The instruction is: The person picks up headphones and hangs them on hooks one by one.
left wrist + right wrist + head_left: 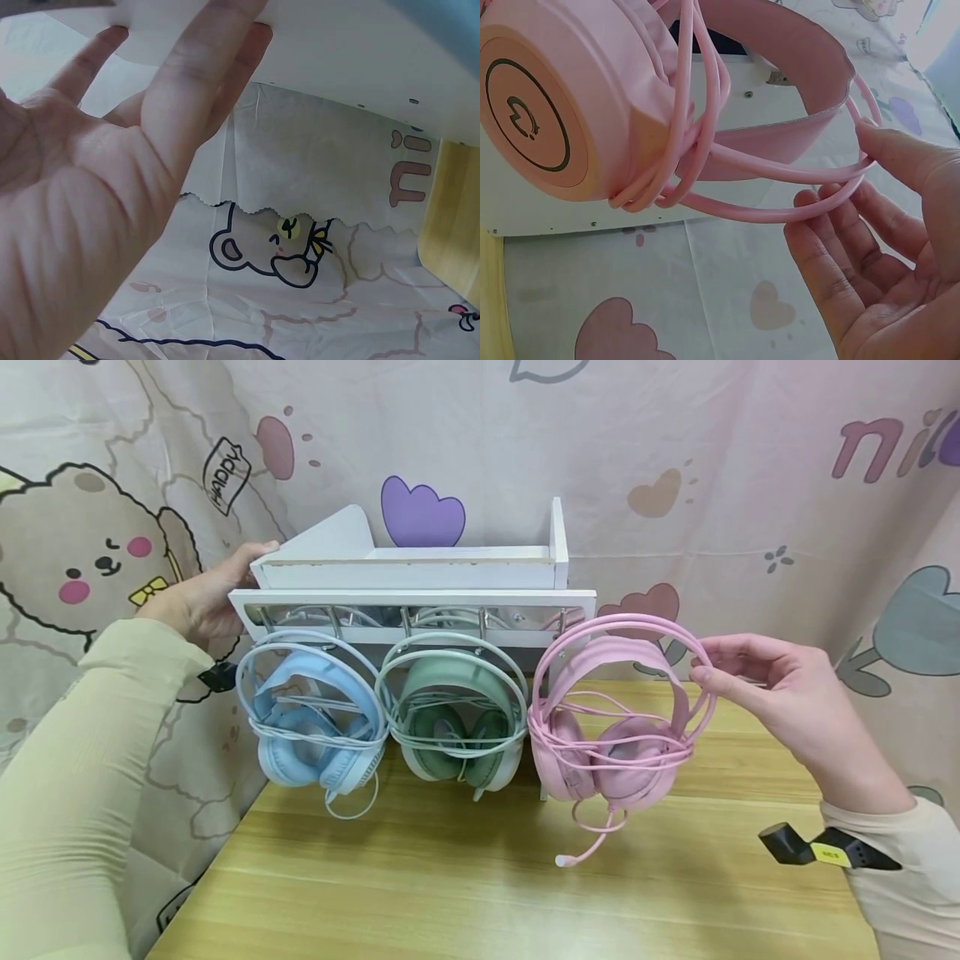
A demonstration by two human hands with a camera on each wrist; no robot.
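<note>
My right hand [798, 702] pinches the thin outer headband of the pink headphones [633, 777] between thumb and fingers, at the right end of a white rack [405, 577]. The pink cable is wound around the ear cups, and the mic boom [592, 847] dangles below. In the right wrist view, the thumb and fingertips meet at the pink band loops [780, 215]. On the rack's left side, my left hand [202, 597] touches the white panel; the left wrist view shows its fingers [187, 82] stretched out against that panel [330, 67].
Blue headphones [288, 760] and green headphones [498, 756] hang from metal hooks [406, 621] along the rack's front. The rack stands at the back of a wooden table [450, 877]. A patterned curtain [487, 443] hangs right behind it.
</note>
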